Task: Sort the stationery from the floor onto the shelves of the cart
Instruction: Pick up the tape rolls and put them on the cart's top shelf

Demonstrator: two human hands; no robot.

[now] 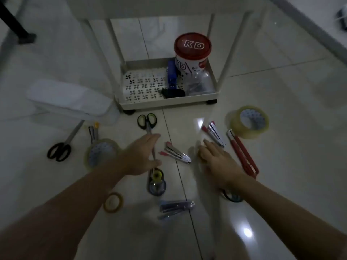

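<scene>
Head view — two scissors, three staplers.

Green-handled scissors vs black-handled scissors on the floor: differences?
The green-handled scissors lie in front of the cart with handles toward it; the black-handled scissors lie far left with handles toward the camera. The left hand covers the green pair's blades; the black pair's are uncovered. Both are closed.

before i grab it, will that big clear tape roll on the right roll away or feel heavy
The large clear packing tape roll lies flat on the glossy tiled floor, so it probably won't roll unless tipped on edge. It looks thickly wound, likely fairly heavy for its size. Its smooth sides may slide when pushed.
</scene>
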